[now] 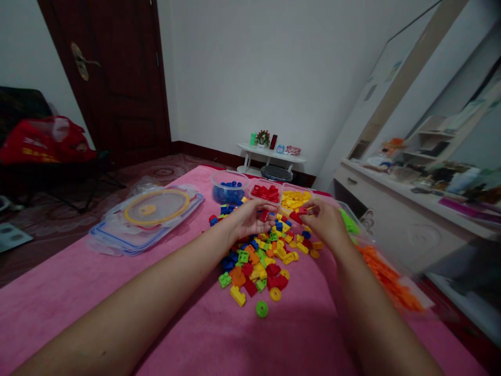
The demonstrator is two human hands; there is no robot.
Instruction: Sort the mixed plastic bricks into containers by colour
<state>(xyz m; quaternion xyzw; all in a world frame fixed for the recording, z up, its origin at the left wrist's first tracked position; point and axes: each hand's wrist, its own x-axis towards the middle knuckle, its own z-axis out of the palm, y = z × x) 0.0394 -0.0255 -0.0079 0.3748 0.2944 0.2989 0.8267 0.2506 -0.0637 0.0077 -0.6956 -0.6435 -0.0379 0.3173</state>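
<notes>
A loose heap of plastic building bricks point(258, 271) in red, yellow, green, blue and orange lies on the pink cloth. Over the far part of this heap is my left hand point(252, 218), palm partly turned up, its fingers curled about a red building brick point(264, 214). My right hand point(323, 216) is at the heap's right side, thumb and fingers bent inward. A red brick point(296, 216) shows at its fingertips; whether it is gripped is hard to make out. Just beyond my hands stand tubs of red bricks point(266, 193) and yellow bricks point(295, 199).
A round tub point(229, 180) of blue pieces stands at the back left. Stacked lids point(154, 216) lie on the left of the pink cloth point(164, 318). To the right are green pieces point(349, 222) and a container of orange pieces point(385, 277), beside a dresser point(410, 214).
</notes>
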